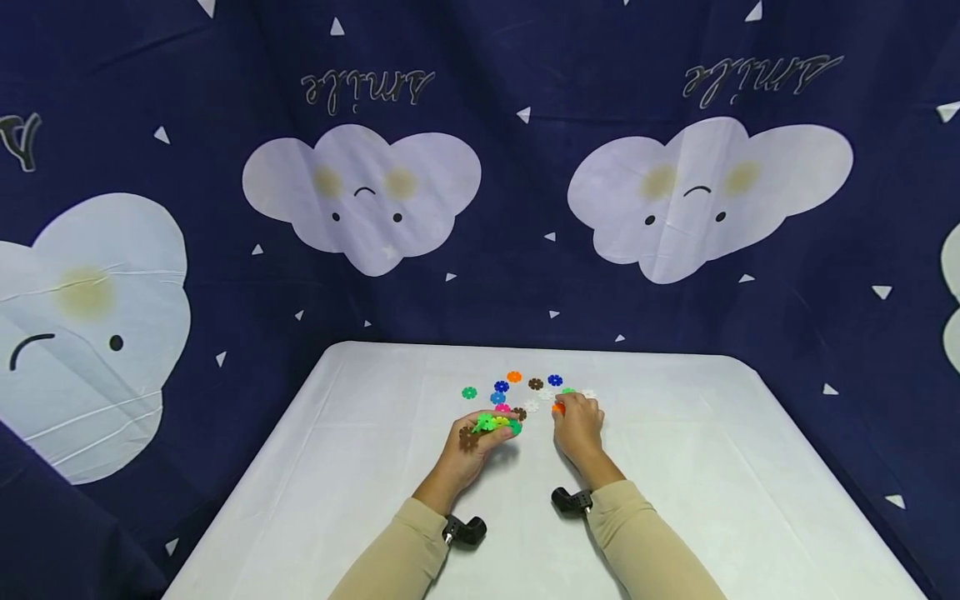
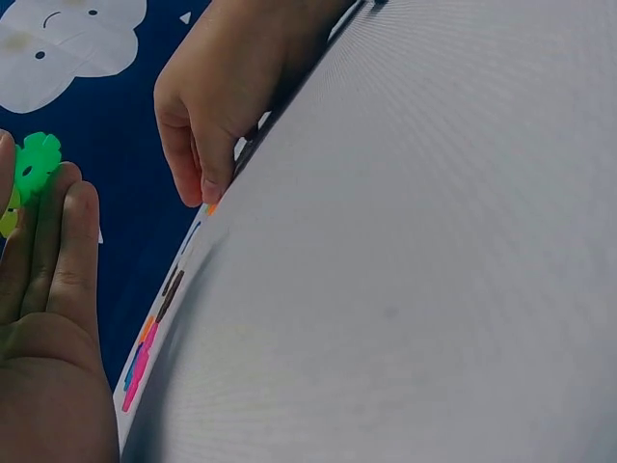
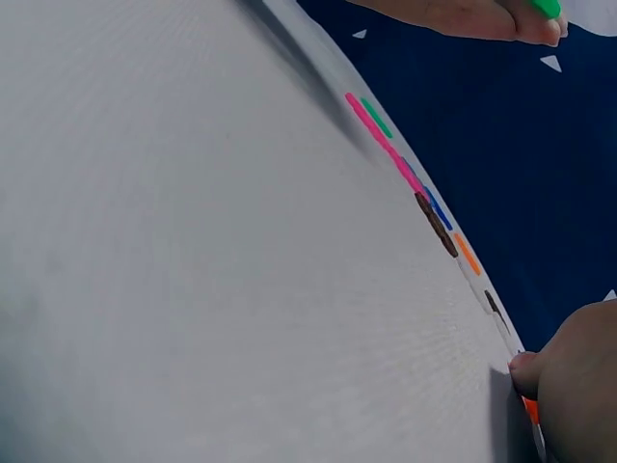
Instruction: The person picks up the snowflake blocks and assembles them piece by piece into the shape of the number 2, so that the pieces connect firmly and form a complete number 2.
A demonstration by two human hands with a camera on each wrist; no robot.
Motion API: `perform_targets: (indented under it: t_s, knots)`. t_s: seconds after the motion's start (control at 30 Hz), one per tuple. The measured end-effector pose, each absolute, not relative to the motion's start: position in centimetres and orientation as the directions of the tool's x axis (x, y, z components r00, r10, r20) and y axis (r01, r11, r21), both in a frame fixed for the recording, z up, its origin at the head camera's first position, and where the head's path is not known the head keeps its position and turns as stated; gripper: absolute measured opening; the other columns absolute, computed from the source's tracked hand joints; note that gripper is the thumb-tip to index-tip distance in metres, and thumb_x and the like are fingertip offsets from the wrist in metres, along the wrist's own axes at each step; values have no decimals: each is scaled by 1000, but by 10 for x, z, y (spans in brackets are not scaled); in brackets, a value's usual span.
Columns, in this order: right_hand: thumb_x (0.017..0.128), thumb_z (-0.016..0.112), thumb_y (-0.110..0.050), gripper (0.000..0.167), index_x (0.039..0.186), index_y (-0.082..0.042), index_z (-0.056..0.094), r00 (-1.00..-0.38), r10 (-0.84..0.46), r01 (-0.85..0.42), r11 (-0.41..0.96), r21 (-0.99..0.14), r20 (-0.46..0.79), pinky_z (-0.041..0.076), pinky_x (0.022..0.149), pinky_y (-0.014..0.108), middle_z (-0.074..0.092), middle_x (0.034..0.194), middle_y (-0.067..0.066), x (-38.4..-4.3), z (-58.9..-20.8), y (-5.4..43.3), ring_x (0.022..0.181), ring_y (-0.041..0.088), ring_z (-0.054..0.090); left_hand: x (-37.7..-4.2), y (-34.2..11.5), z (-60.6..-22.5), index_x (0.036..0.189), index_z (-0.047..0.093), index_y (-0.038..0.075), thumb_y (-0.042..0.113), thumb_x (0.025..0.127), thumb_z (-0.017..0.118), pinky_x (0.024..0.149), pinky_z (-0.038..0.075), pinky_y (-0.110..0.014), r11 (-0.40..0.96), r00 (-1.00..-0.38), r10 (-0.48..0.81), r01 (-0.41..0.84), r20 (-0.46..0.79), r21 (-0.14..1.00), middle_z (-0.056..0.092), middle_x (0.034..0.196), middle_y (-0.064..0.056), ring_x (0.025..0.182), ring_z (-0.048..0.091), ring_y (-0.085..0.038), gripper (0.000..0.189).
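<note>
My left hand [image 1: 465, 464] is raised a little over the table and holds several joined plastic snowflake discs [image 1: 486, 422], brown, green, yellow and teal. In the left wrist view a bright green disc [image 2: 37, 162] shows between the thumb and the straight fingers [image 2: 75, 241]. My right hand [image 1: 579, 429] is down at the tabletop, its thumb and fingertips pinching an orange snowflake disc [image 1: 557, 409]. That disc is mostly covered by the fingers. The right wrist view shows only a sliver of the orange disc [image 3: 531, 410] under the right hand [image 3: 583, 376].
Loose snowflake discs lie on the white table [image 1: 345, 467] beyond the hands: a green disc [image 1: 469, 392], an orange disc [image 1: 513, 377], a blue disc [image 1: 555, 380], a brown disc [image 1: 536, 384], plus pink and white ones. A dark blue cloud-print curtain [image 1: 517, 200] hangs behind.
</note>
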State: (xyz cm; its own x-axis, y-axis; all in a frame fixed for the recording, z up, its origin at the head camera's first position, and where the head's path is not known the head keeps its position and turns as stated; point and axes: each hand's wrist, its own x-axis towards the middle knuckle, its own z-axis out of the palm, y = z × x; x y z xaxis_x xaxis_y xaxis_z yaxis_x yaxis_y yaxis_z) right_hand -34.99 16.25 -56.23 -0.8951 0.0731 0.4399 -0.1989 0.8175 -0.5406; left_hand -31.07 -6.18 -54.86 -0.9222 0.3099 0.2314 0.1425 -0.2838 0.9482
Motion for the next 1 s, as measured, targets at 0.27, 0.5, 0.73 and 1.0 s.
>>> perform_targets:
  t_s: [0.27,0.5,0.73,1.0]
  knots:
    - [91,76,0,27,118,4,73,-892,65,-226,793,-566,447,42,92,59,65,121,27,-351,-563,164,111,49,56,-312,-63,-550,127,64,-19,5,95,78,100,54,-34,-270,-920,310,157,240,950,64,134,-28,115,66,-24,42]
    - [89,77,9,24,111,2,74,-902,81,-268,663,-699,424,50,95,52,58,113,21,-348,-564,167,104,40,61,-313,-64,-552,126,66,-16,8,95,79,100,54,-34,-258,-920,300,176,252,950,66,133,-26,115,67,-24,41]
    - [87,81,9,19,103,1,77,-872,86,-345,588,-731,481,55,76,38,70,98,13,-341,-565,168,84,26,64,-312,-64,-551,126,65,-17,8,95,79,101,54,-33,-237,-920,293,194,260,952,63,134,-31,118,65,-25,43]
    - [91,75,12,21,111,7,76,-912,99,-342,356,-870,399,58,72,20,76,93,16,-326,-562,164,82,27,74,-313,-62,-553,125,65,-19,8,93,81,102,53,-35,-243,-921,272,213,277,946,62,132,-35,119,65,-27,44]
